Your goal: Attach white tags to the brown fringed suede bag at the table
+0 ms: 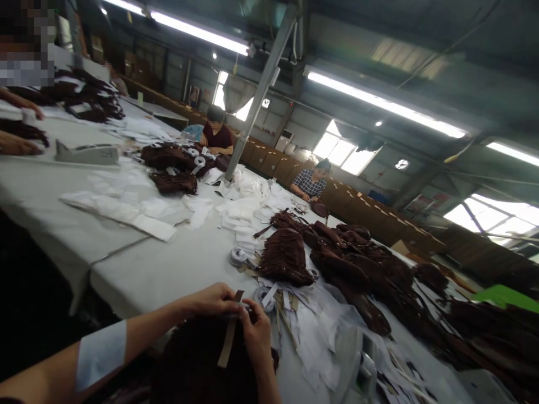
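Observation:
Both my hands meet at the bottom middle over a dark brown fringed piece (197,365) that lies in front of me. My left hand (210,300) is closed in a pinch on the top end of a narrow tan strip (228,339), which hangs down over the brown piece. My right hand (255,331) is closed too, its fingers pressed to the same strip from the right. A white band (101,353) wraps my left forearm.
A long white table (160,264) runs away to the upper left. A pile of brown fringed pieces (337,258), white paper scraps (244,210) and tape rolls (238,255) lie on it. Two people sit at the far side; another person's hands (19,143) work at the left.

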{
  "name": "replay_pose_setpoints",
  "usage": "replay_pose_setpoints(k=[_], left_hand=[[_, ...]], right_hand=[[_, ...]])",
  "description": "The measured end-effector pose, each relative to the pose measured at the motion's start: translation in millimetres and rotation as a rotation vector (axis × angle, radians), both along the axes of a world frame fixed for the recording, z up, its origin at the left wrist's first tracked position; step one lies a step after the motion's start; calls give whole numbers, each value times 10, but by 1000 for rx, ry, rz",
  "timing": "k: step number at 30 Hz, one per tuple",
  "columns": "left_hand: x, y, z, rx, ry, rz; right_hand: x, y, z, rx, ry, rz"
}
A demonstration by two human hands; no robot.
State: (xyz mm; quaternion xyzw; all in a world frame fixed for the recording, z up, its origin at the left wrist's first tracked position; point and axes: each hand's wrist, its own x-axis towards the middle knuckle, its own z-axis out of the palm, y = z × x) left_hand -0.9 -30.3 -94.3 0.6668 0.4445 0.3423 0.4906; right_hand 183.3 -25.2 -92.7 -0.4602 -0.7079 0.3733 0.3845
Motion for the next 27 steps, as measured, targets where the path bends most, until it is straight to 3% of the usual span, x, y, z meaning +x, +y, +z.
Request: replay_pose_setpoints(k=[4, 8, 11, 13, 24, 27], left_hand=[[61, -59, -137, -13, -21, 141], [-33, 1, -233, -73, -70, 190], [-130, 45, -258, -131, -126, 146], [-163, 54, -266, -160, -158, 118], [-194, 105, -349, -248, -263, 94], [-214, 120, -369, -267, -283, 86]], right_hand=[[75, -18, -307, 54, -68, -5], [294, -52, -422, 442, -301, 74], [380, -80, -340, 738, -540, 188], [366, -89, -251, 813, -623, 248], [204, 140, -40, 930, -700, 507], [230, 168, 37, 917, -682, 486]])
